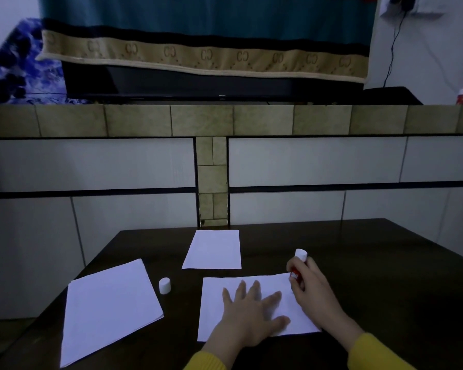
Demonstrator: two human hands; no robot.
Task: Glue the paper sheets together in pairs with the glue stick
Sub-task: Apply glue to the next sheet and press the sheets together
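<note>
A white paper sheet (214,311) lies in front of me on the dark table (372,276). My left hand (249,313) rests flat on it with fingers spread. My right hand (312,287) grips a red glue stick (297,273) at the sheet's far right corner, its white end pointing up and away. The white cap (164,285) stands alone on the table left of the sheet. A stack of white sheets (107,311) lies at the left. Another white sheet (213,249) lies farther back in the middle.
The table's far edge meets a tiled wall unit (211,161). A dark screen (198,84) under a draped cloth (203,57) stands on the ledge above. Bare table surface stretches to the right of my right hand.
</note>
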